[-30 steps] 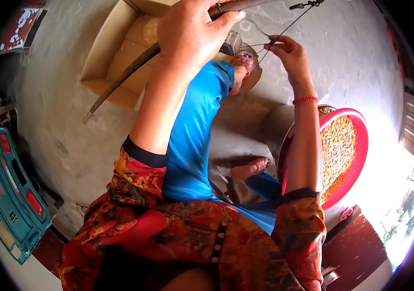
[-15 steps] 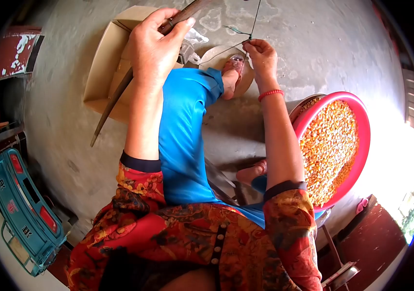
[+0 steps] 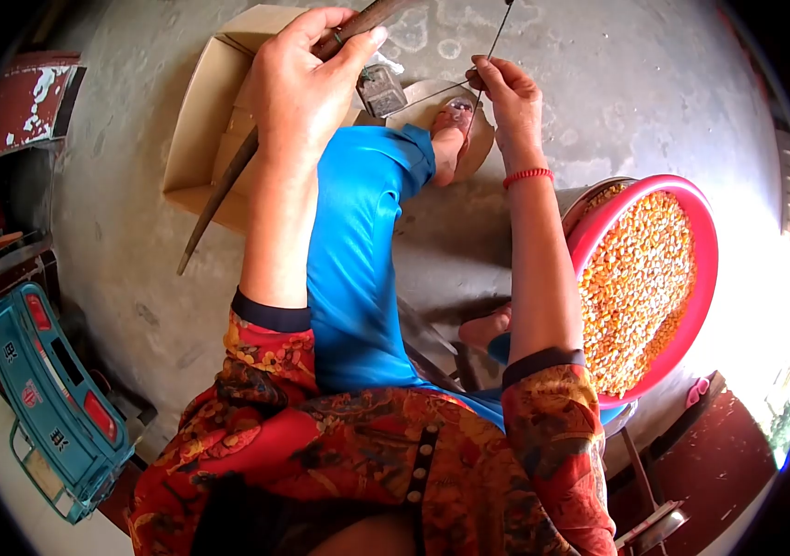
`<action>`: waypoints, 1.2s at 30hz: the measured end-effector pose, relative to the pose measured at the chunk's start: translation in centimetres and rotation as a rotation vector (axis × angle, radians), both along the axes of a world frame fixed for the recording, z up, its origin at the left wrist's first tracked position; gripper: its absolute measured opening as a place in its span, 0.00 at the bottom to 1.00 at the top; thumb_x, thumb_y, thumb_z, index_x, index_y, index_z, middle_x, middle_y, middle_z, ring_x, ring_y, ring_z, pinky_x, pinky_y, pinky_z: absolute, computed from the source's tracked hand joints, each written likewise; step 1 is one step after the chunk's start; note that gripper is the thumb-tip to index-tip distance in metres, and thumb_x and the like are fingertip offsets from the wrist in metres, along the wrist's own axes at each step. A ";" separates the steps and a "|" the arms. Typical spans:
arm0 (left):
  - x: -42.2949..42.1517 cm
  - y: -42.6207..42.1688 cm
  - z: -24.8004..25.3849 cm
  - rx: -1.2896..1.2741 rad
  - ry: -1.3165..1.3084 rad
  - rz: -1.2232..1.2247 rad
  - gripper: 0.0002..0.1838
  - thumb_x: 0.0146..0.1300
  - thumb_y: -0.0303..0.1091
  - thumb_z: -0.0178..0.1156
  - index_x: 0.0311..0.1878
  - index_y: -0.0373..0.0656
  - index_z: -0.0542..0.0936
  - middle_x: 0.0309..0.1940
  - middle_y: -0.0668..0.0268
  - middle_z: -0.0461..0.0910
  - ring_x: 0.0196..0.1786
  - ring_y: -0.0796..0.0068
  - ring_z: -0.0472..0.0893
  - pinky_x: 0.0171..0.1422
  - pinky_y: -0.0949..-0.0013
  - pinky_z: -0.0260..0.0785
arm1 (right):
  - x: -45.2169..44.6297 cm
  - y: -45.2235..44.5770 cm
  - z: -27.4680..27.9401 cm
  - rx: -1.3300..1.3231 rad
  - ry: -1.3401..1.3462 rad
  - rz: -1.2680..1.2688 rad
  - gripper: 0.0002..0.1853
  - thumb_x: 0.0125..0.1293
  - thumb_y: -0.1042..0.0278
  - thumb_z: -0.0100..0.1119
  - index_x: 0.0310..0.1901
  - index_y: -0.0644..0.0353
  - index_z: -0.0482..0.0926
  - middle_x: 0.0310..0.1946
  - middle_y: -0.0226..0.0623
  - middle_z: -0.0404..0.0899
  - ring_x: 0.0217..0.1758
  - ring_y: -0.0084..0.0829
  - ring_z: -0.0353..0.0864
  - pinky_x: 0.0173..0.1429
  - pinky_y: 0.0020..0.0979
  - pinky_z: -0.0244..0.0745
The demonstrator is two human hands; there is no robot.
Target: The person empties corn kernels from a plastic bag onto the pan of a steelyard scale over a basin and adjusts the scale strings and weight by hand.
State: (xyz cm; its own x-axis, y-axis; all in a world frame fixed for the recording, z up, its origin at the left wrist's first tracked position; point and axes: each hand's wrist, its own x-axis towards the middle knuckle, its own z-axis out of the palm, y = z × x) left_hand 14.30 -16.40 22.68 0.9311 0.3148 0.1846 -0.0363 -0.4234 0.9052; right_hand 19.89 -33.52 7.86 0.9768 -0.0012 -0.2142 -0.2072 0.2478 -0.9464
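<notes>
My left hand is closed around a dark, tapered wooden rod, shaped like a steelyard beam. Its thin end slants down to the left, and its thick end leaves the top of the view. Higher on the right, my right hand pinches a thin dark string between thumb and fingers. One strand runs up from the pinch to a small dark piece at the top edge; others lead down and left. A grey metal block shows beside my left hand; whether the string is tied to it I cannot tell.
An opened cardboard box sits behind my left forearm. A red-pink basin full of corn kernels stands right of my right forearm. My sandalled foot rests on a round tan piece. A teal vehicle-shaped object is at lower left.
My right hand has moved slightly right, and the green knotted string end at its fingers no longer shows. More of the metal block is visible. My left hand keeps its hold on the rod.
</notes>
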 end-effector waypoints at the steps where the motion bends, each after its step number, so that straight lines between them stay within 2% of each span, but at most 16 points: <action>1: 0.0 0.1 0.1 0.001 -0.001 0.002 0.05 0.54 0.22 0.61 0.36 0.34 0.79 0.27 0.70 0.79 0.29 0.85 0.75 0.33 0.80 0.67 | 0.2 0.1 -0.2 0.040 -0.018 -0.007 0.10 0.60 0.71 0.59 0.41 0.66 0.81 0.32 0.37 0.82 0.36 0.24 0.80 0.45 0.24 0.72; 9: 0.2 0.5 0.2 0.139 0.021 0.047 0.04 0.54 0.26 0.62 0.32 0.35 0.79 0.21 0.70 0.77 0.26 0.87 0.73 0.28 0.78 0.64 | -0.2 -0.3 1.7 -0.022 0.075 0.089 0.09 0.56 0.77 0.59 0.38 0.71 0.80 0.29 0.39 0.82 0.34 0.25 0.81 0.41 0.22 0.75; 12: -0.3 0.0 0.8 0.246 0.040 0.090 0.05 0.53 0.26 0.62 0.33 0.36 0.79 0.19 0.65 0.77 0.22 0.83 0.74 0.26 0.75 0.64 | -1.2 -0.5 1.6 -0.087 0.059 0.127 0.09 0.55 0.80 0.58 0.38 0.72 0.80 0.31 0.40 0.82 0.36 0.26 0.82 0.43 0.22 0.75; 16: -0.3 0.3 0.9 0.248 0.031 0.065 0.06 0.52 0.27 0.63 0.33 0.37 0.79 0.18 0.63 0.77 0.21 0.80 0.75 0.27 0.74 0.65 | -1.6 -1.2 1.4 -0.023 0.027 0.149 0.17 0.55 0.81 0.56 0.49 0.72 0.75 0.35 0.43 0.82 0.40 0.27 0.81 0.46 0.23 0.75; 19: -0.1 0.7 0.1 0.215 -0.050 0.040 0.06 0.53 0.27 0.62 0.33 0.36 0.79 0.19 0.65 0.77 0.23 0.82 0.75 0.28 0.75 0.66 | -1.5 -1.3 0.2 0.231 0.125 0.117 0.18 0.59 0.80 0.52 0.53 0.73 0.71 0.38 0.43 0.81 0.41 0.27 0.81 0.47 0.23 0.76; 21: -0.1 0.4 0.0 0.074 -0.047 0.004 0.06 0.53 0.27 0.62 0.34 0.35 0.79 0.21 0.68 0.78 0.25 0.84 0.75 0.29 0.76 0.66 | -0.8 -1.4 0.0 0.178 0.110 0.142 0.17 0.59 0.80 0.52 0.51 0.73 0.71 0.37 0.42 0.81 0.41 0.26 0.81 0.45 0.22 0.76; 22: -0.3 0.4 0.2 0.162 -0.032 0.011 0.06 0.54 0.28 0.62 0.31 0.35 0.79 0.21 0.72 0.76 0.25 0.86 0.73 0.28 0.77 0.64 | -0.6 -1.5 -0.1 0.117 0.098 0.179 0.16 0.59 0.80 0.52 0.50 0.74 0.72 0.37 0.41 0.81 0.40 0.26 0.81 0.44 0.22 0.76; 23: 0.1 1.2 -0.8 0.044 -0.015 0.006 0.09 0.54 0.27 0.64 0.37 0.33 0.78 0.27 0.68 0.79 0.30 0.85 0.75 0.34 0.79 0.66 | -0.4 -1.6 -0.3 0.123 0.098 0.167 0.16 0.59 0.80 0.52 0.50 0.74 0.72 0.37 0.41 0.81 0.40 0.26 0.81 0.44 0.22 0.76; 24: 0.5 2.0 -1.5 -0.073 0.002 0.001 0.13 0.54 0.26 0.66 0.42 0.31 0.78 0.33 0.65 0.81 0.34 0.84 0.77 0.40 0.81 0.68 | -0.3 -1.4 -0.4 0.082 0.089 0.140 0.15 0.59 0.79 0.53 0.48 0.71 0.74 0.36 0.41 0.81 0.39 0.25 0.81 0.41 0.21 0.76; 26: 0.7 2.9 -2.4 -0.054 -0.009 0.018 0.14 0.54 0.26 0.66 0.42 0.31 0.78 0.32 0.66 0.80 0.34 0.84 0.76 0.38 0.81 0.68 | -0.5 -1.1 -0.5 0.048 0.083 0.103 0.13 0.59 0.78 0.55 0.46 0.69 0.76 0.36 0.40 0.81 0.38 0.24 0.81 0.39 0.21 0.76; 28: 0.8 3.6 -2.8 -0.064 0.001 0.030 0.14 0.54 0.27 0.66 0.42 0.31 0.78 0.33 0.66 0.80 0.34 0.84 0.76 0.39 0.82 0.67 | -0.9 -0.7 -0.3 -0.167 0.091 0.008 0.08 0.57 0.75 0.58 0.39 0.63 0.81 0.32 0.37 0.82 0.33 0.23 0.80 0.33 0.22 0.75; 29: 0.9 3.9 -2.7 -0.056 0.020 0.049 0.14 0.55 0.27 0.66 0.43 0.32 0.78 0.34 0.66 0.80 0.35 0.84 0.76 0.41 0.82 0.66 | -0.9 -0.5 -1.2 -0.245 -0.001 -0.068 0.05 0.56 0.74 0.61 0.35 0.61 0.82 0.27 0.33 0.81 0.25 0.20 0.78 0.27 0.21 0.72; 32: 1.2 4.1 -2.9 -0.056 -0.030 0.079 0.12 0.53 0.26 0.66 0.38 0.31 0.79 0.29 0.67 0.80 0.31 0.84 0.76 0.35 0.81 0.67 | -1.3 -0.2 -2.8 -0.360 -0.248 -0.233 0.05 0.55 0.74 0.62 0.34 0.63 0.82 0.22 0.31 0.80 0.18 0.18 0.74 0.23 0.20 0.68; 33: 1.1 4.4 -2.9 -0.045 0.040 0.073 0.14 0.55 0.28 0.66 0.43 0.33 0.78 0.34 0.68 0.80 0.36 0.86 0.75 0.41 0.82 0.64 | -1.6 -0.2 -2.5 -0.353 -0.242 -0.241 0.05 0.55 0.74 0.62 0.34 0.63 0.82 0.22 0.31 0.80 0.18 0.18 0.74 0.23 0.20 0.68; 35: 1.0 4.2 -2.9 -0.024 0.048 0.080 0.14 0.55 0.29 0.66 0.43 0.33 0.78 0.34 0.69 0.80 0.36 0.86 0.75 0.40 0.83 0.64 | -2.3 -0.6 -1.7 -0.064 -0.013 -0.177 0.06 0.54 0.73 0.64 0.34 0.63 0.82 0.20 0.31 0.79 0.15 0.17 0.70 0.20 0.20 0.66; 36: 1.0 4.0 -2.8 -0.011 0.051 0.093 0.14 0.55 0.29 0.66 0.43 0.34 0.78 0.34 0.69 0.80 0.35 0.87 0.74 0.39 0.83 0.63 | -2.2 -0.8 -1.8 -0.062 -0.009 -0.182 0.06 0.54 0.73 0.64 0.34 0.63 0.82 0.20 0.31 0.79 0.15 0.17 0.70 0.20 0.20 0.66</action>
State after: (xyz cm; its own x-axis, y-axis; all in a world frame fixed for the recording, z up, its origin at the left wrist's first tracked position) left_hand 15.31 -12.38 19.87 0.9057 0.4022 0.1337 0.0492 -0.4131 0.9093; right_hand 17.64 -34.31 6.02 0.9611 -0.1913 -0.1991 -0.1553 0.2218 -0.9626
